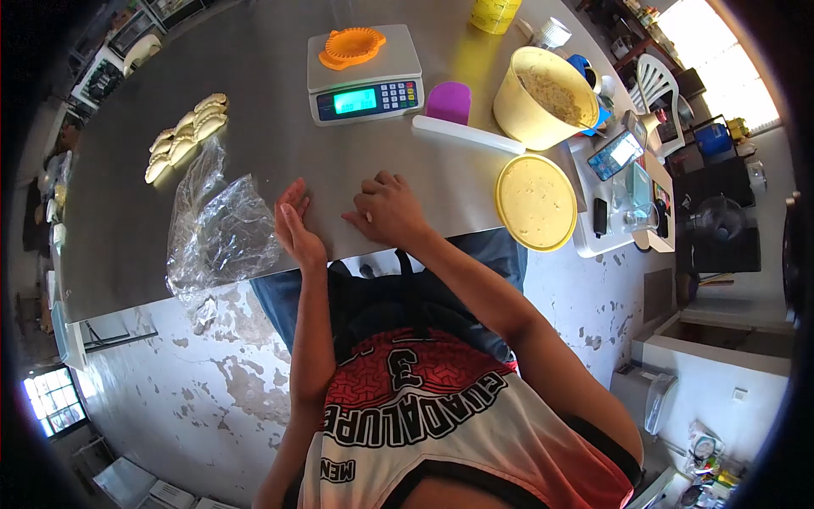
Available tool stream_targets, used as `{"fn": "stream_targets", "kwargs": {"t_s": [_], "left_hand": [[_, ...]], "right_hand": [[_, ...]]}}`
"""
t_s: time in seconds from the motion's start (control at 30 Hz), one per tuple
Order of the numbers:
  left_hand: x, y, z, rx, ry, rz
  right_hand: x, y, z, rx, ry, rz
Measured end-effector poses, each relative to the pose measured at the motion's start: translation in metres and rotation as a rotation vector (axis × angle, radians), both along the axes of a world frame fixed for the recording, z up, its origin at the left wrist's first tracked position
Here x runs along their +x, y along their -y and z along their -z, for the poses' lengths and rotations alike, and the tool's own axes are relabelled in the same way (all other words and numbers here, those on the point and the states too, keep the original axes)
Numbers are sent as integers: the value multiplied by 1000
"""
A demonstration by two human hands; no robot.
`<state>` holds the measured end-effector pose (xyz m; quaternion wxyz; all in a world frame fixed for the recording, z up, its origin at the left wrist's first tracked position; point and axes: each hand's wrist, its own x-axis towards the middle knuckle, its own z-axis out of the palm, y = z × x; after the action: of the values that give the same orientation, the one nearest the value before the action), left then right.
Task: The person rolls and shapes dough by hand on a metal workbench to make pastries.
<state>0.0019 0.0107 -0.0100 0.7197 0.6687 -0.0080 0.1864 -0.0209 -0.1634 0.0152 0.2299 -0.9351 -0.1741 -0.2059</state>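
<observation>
My left hand (298, 227) rests on its edge on the steel table near the front edge, fingers stretched out and holding nothing. Just left of it lies a crumpled clear plastic bag (225, 225), partly hanging over the edge. My right hand (388, 208) is over the table, palm down, fingers loosely bent with the thumb apart and nothing visible in them. Beyond my hands stands a digital kitchen scale (365, 89) with its display lit. An orange dumpling press (352, 47) lies opened out on the scale's plate.
Several folded dumplings (188, 136) sit at the left. To the right are a purple scraper (449, 103), a white rolling pin (468, 134), a yellow tub (534, 106) of filling and its yellow lid (536, 204) at the edge. A phone (617, 153) stands farther right.
</observation>
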Motion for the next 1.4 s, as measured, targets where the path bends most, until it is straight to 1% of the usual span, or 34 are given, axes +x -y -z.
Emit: {"fn": "stream_targets", "kwargs": {"t_s": [0.07, 0.1, 0.17, 0.2, 0.27, 0.3, 0.37, 0.4, 0.47, 0.5, 0.57, 0.6, 0.67, 0.7, 0.77, 0.8, 0.87, 0.9, 0.97, 1.0, 1.07, 1.2, 1.27, 1.3, 1.37, 1.4], "left_hand": [[0, 0, 1, -12, 0, -5], [-1, 0, 0, -12, 1, -4], [-1, 1, -2, -5, 7, -10], [-1, 1, 0, -5, 8, -10], [0, 0, 2, -21, 13, -17], [1, 0, 2, -22, 17, -20], [0, -1, 3, -33, 19, -7], [0, -2, 1, -33, 18, -12], [-1, -3, -2, -5, -9, 29], [-2, -1, -1, -6, -12, 34], [0, 0, 0, -17, 5, -13], [1, 1, 0, -18, 6, -15], [0, 0, 2, -24, 5, -17], [-2, -1, 3, -21, 0, -16], [1, 0, 4, -10, 6, -17], [2, 0, 2, -10, 7, -15], [-1, 0, -1, -5, 2, -6], [-2, -1, 0, -5, -3, -5], [0, 0, 0, 15, -5, -21], [0, 1, 0, 12, -3, -18], [1, 1, 0, -24, 3, -13], [1, -1, 0, -8, 12, -12], [-1, 0, -3, 0, 25, 1], [-2, 0, -2, -1, 26, 0], [-1, 0, -3, -28, 19, 5], [0, 0, -2, -30, 24, 4]], "right_hand": [[5, -3, -4, -28, -91, -66], [9, -5, -6, -28, -90, -65], [17, -6, -10, -57, -342, -61], [17, -6, -13, -58, -341, -62], [19, -6, -19, -35, -435, -45], [16, -4, -22, -36, -431, -47], [4, -1, -27, -37, -294, -23], [-2, -1, -29, -38, -295, -28], [-11, 2, -31, -24, 251, 30], [-12, 6, -28, -26, 248, 35], [-10, 13, -15, 285, 228, 110], [-7, 18, -7, 284, 228, 108], [-4, 26, 10, 375, -136, -98], [-5, 23, 13, 379, -140, -96], [-1, 18, 17, 207, -42, -142], [-4, 17, 11, 207, -40, -140], [-16, 11, -7, -22, 74, -72], [-18, 12, -9, -23, 70, -71], [-17, 20, -13, -40, 52, -149], [-15, 25, -13, -42, 53, -146], [-7, 31, -7, -55, -37, -191], [18, 34, 3, -8, -16, -161], [32, 33, 5, 45, -52, -140], [34, 31, 0, 43, -50, -140], [36, 30, -12, 252, -193, -98], [38, 30, -9, 251, -188, -101]]}}
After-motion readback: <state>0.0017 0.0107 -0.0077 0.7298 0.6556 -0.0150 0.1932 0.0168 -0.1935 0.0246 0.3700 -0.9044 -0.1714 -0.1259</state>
